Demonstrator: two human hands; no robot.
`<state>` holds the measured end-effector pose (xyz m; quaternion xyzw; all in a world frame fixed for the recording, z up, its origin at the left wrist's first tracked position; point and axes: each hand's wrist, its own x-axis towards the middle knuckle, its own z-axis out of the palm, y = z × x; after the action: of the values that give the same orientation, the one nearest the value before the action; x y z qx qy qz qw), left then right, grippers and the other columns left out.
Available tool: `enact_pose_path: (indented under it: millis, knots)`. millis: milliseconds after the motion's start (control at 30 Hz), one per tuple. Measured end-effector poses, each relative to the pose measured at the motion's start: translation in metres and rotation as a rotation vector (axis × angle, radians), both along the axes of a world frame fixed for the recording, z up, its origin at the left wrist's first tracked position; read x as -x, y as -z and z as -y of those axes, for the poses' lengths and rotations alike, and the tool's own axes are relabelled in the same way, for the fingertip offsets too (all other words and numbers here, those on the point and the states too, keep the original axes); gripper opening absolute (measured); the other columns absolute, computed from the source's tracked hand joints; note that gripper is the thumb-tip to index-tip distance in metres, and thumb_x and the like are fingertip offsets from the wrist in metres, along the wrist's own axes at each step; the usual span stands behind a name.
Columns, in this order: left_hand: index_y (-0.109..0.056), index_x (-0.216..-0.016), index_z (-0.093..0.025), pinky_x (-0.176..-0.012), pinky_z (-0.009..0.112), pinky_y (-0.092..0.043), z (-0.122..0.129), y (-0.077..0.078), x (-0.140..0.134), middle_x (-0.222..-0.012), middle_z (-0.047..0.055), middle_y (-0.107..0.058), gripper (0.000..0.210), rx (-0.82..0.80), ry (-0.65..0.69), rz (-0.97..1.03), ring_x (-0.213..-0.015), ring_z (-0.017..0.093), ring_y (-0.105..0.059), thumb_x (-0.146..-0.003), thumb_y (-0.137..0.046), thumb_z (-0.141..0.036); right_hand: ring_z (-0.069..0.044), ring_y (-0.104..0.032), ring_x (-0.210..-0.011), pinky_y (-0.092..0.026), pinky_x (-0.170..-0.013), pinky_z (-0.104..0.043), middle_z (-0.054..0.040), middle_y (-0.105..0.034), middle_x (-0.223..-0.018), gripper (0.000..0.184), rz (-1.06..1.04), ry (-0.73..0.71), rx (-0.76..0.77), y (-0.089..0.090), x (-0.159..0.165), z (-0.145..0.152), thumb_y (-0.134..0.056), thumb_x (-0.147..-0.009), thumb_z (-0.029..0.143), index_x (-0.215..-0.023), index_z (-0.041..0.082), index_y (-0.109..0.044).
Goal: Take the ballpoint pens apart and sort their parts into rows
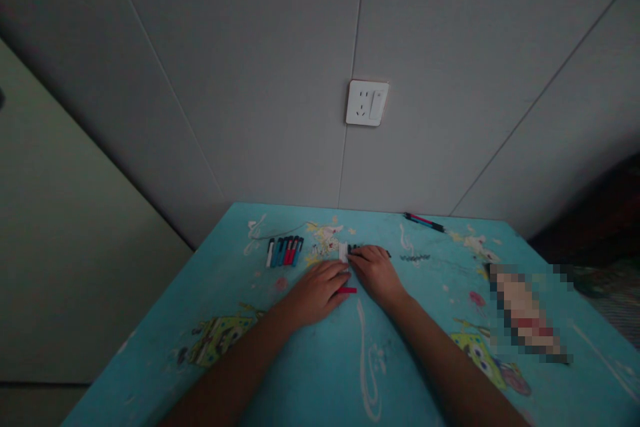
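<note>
My left hand (323, 288) rests on the blue table with its fingers curled together. A slim red marker (348, 290) sticks out to the right from under its thumb side. My right hand (376, 272) is close beside it, fingers bent down over small dark pieces that look like marker caps. Between the fingertips of both hands lie white marker bodies (343, 252), partly covered. A dark tip shows past the right hand's far side; what the fingers grip is hidden. To the left, several markers (285, 252) in white, blue and red with dark caps lie side by side in a row.
The table (310, 373) has a printed cartoon cover. Pencils (424, 222) lie at its back edge, by the grey wall with a white socket (367, 103). A blurred-out flat item (527, 313) lies at the right. A pale panel (75, 233) stands on the left.
</note>
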<state>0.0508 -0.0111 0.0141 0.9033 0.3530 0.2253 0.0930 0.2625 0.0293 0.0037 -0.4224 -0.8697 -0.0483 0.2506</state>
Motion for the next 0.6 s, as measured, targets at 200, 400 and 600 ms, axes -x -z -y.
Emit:
enact_pose_path:
  millis: [200,400,600]
  knots:
    - [-0.055,-0.132,-0.022,-0.11,0.046,-0.04,0.0011,-0.0018,0.0011,-0.135,0.01,-0.055,0.041,0.0,-0.003,0.01,-0.129,0.025,-0.047,-0.096,-0.053,-0.039,-0.023,-0.059,-0.104,-0.045,-0.093,-0.041,-0.0072,-0.068,-0.112,0.024,-0.046,-0.007,0.017,0.0034,-0.0001,-0.003,-0.061,-0.092,0.018,-0.114,0.024,-0.07]
    - [-0.054,-0.133,-0.021,-0.111,0.046,-0.039,0.0011,-0.0005,0.001,-0.135,0.01,-0.055,0.041,0.004,0.001,-0.008,-0.129,0.026,-0.046,-0.097,-0.051,-0.039,-0.023,-0.06,-0.104,-0.048,-0.093,-0.041,-0.0082,-0.069,-0.11,0.026,-0.037,-0.071,0.027,0.0022,-0.0035,-0.0068,-0.06,-0.091,0.015,-0.113,0.022,-0.07]
    - [-0.054,-0.134,-0.022,-0.11,0.047,-0.04,0.0012,-0.0004,0.0003,-0.134,0.01,-0.055,0.041,-0.01,0.005,0.005,-0.128,0.026,-0.048,-0.097,-0.051,-0.039,-0.023,-0.06,-0.104,-0.048,-0.093,-0.04,-0.0077,-0.07,-0.111,0.025,-0.021,-0.103,0.037,-0.0019,-0.0092,-0.0083,-0.059,-0.092,0.014,-0.113,0.022,-0.07]
